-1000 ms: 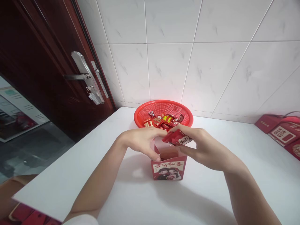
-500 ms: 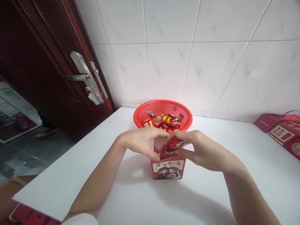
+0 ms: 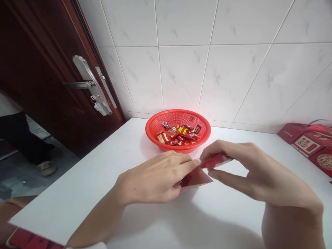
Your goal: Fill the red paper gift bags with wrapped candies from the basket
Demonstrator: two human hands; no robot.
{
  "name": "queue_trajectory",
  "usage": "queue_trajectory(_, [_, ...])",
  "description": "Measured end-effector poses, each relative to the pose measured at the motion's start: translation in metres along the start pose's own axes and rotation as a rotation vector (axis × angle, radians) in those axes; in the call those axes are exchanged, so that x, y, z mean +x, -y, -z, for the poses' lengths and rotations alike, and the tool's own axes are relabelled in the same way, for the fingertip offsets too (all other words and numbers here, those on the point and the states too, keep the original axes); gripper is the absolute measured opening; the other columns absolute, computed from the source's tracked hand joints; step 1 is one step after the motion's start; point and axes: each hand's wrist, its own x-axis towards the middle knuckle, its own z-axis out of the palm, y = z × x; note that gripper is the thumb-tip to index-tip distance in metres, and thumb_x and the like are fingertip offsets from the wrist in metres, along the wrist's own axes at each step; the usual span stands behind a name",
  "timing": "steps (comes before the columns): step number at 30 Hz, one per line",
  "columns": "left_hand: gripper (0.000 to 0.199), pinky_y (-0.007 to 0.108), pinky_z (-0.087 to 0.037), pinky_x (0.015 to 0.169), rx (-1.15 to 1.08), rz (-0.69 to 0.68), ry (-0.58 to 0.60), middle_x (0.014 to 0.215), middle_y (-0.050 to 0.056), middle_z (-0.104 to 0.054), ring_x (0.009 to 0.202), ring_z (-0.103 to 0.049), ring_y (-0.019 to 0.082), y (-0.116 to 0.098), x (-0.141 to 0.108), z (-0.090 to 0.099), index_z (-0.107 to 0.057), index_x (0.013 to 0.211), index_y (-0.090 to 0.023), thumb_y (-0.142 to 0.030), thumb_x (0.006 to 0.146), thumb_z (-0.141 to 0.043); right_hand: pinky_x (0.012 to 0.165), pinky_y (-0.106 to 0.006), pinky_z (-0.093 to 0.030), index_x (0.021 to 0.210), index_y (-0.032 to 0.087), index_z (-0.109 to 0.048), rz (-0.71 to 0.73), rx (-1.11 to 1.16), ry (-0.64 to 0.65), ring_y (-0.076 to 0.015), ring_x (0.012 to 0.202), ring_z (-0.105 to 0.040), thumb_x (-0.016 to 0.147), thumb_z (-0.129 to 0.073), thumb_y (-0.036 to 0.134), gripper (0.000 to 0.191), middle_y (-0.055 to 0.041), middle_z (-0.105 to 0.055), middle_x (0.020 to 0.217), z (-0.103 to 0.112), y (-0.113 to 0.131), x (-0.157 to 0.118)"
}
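A small red paper candy box [image 3: 201, 177] stands open on the white table, seen from above, with its pale inner walls showing and something red inside. My left hand [image 3: 153, 178] lies across the box's left side, fingers closed around its rim, covering much of it. Between the thumb and fingers of my right hand [image 3: 249, 173] is a red candy packet [image 3: 214, 161], just above the box's right edge. Beyond both hands, a red mesh plastic basket [image 3: 153, 126] holds several wrapped candies [image 3: 178, 135].
Red gift boxes [image 3: 308, 143] with printed characters stand at the table's right, near the tiled wall [image 3: 233, 79]. A dark red door [image 3: 46, 69] with a metal handle is at the left. Another person's leg and shoe [image 3: 47, 168] show beyond the table, and an arm at lower left.
My right hand has lifted the packet out of the box's opening and moved right. My left hand has shifted over the box, which has tipped so its printed front is hidden.
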Motion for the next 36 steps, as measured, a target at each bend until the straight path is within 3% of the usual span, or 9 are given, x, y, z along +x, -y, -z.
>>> queue_trajectory(4, [0.025,0.032,-0.051,0.078,-0.042,0.019,0.049,0.106,0.004,-0.067,0.095,-0.065,0.023,-0.001,0.005,0.004,-0.063,0.111,-0.026,-0.016,0.09,-0.053,0.078,-0.031,-0.061,0.109,0.023,-0.06,0.045,0.124,0.071,-0.019,0.087,-0.071,0.096,-0.054,0.015,0.016,-0.0053,-0.073,0.1,-0.009,-0.001,0.007])
queue_trajectory(9, [0.004,0.03,-0.048,0.073,-0.031,0.078,0.043,0.097,0.002,-0.065,0.087,-0.063,0.02,-0.002,0.005,0.006,-0.06,0.089,-0.022,-0.02,0.09,-0.056,0.08,-0.031,-0.059,0.106,0.022,-0.066,0.12,0.139,0.148,-0.0176,0.088,-0.069,0.098,-0.055,0.013,0.016,-0.006,-0.073,0.1,-0.012,-0.005,0.013])
queue_trajectory(17, [0.01,0.029,-0.046,0.068,-0.049,0.125,0.041,0.092,0.002,-0.063,0.08,-0.062,0.018,0.0,0.007,0.008,-0.061,0.089,-0.022,-0.031,0.092,-0.059,0.08,-0.031,-0.058,0.108,0.025,-0.076,0.09,-0.033,0.142,-0.0198,0.093,-0.07,0.095,-0.061,0.015,0.022,-0.0074,-0.073,0.106,-0.013,-0.013,0.016])
queue_trajectory(20, [0.013,0.028,-0.047,0.068,-0.044,0.125,0.036,0.093,0.002,-0.064,0.08,-0.063,0.019,0.002,0.006,0.008,-0.063,0.095,-0.023,-0.035,0.093,-0.058,0.08,-0.032,-0.058,0.108,0.027,-0.076,0.038,-0.123,0.116,-0.0207,0.092,-0.07,0.095,-0.061,0.018,0.022,-0.0067,-0.073,0.105,-0.01,-0.014,0.015])
queue_trajectory(23, [0.023,0.029,-0.05,0.074,-0.037,0.093,0.022,0.097,0.001,-0.067,0.085,-0.065,0.02,0.003,0.005,0.006,-0.064,0.115,-0.027,-0.036,0.095,-0.057,0.076,-0.032,-0.057,0.104,0.026,-0.074,-0.007,-0.199,0.068,-0.0211,0.089,-0.069,0.094,-0.062,0.022,0.016,-0.0056,-0.073,0.101,-0.006,-0.015,0.012])
queue_trajectory(26, [0.044,0.032,-0.052,0.085,-0.028,0.058,0.014,0.108,0.002,-0.07,0.097,-0.068,0.022,0.003,0.002,0.003,-0.054,0.138,-0.031,-0.032,0.095,-0.057,0.069,-0.032,-0.054,0.101,0.024,-0.067,-0.102,-0.318,-0.026,-0.0218,0.084,-0.067,0.093,-0.064,0.03,0.01,-0.006,-0.072,0.1,-0.003,-0.02,0.01])
queue_trajectory(28, [0.057,0.034,-0.052,0.093,-0.005,0.053,0.001,0.118,0.002,-0.07,0.106,-0.068,0.023,0.002,-0.001,0.002,-0.045,0.148,-0.034,-0.026,0.093,-0.057,0.066,-0.032,-0.052,0.102,0.024,-0.063,-0.178,-0.382,-0.042,-0.0231,0.085,-0.067,0.091,-0.067,0.038,0.018,-0.0065,-0.071,0.102,-0.002,-0.026,0.009])
queue_trajectory(32, [0.072,0.039,-0.049,0.104,0.089,0.053,-0.045,0.132,0.004,-0.066,0.119,-0.064,0.025,-0.005,-0.005,-0.001,-0.033,0.157,-0.034,-0.016,0.091,-0.055,0.064,-0.032,-0.052,0.102,0.025,-0.06,-0.254,-0.339,0.087,-0.0231,0.082,-0.067,0.091,-0.066,0.041,0.02,-0.0042,-0.07,0.094,-0.004,-0.032,0.01])
queue_trajectory(36, [0.059,0.04,-0.047,0.108,0.155,0.029,-0.094,0.135,0.007,-0.064,0.125,-0.061,0.026,-0.009,-0.006,-0.007,-0.044,0.15,-0.029,-0.013,0.094,-0.053,0.058,-0.029,-0.05,0.087,0.025,-0.06,-0.225,-0.225,0.178,-0.0185,0.069,-0.064,0.09,-0.061,0.026,0.004,-0.0003,-0.068,0.077,-0.007,-0.031,0.011])
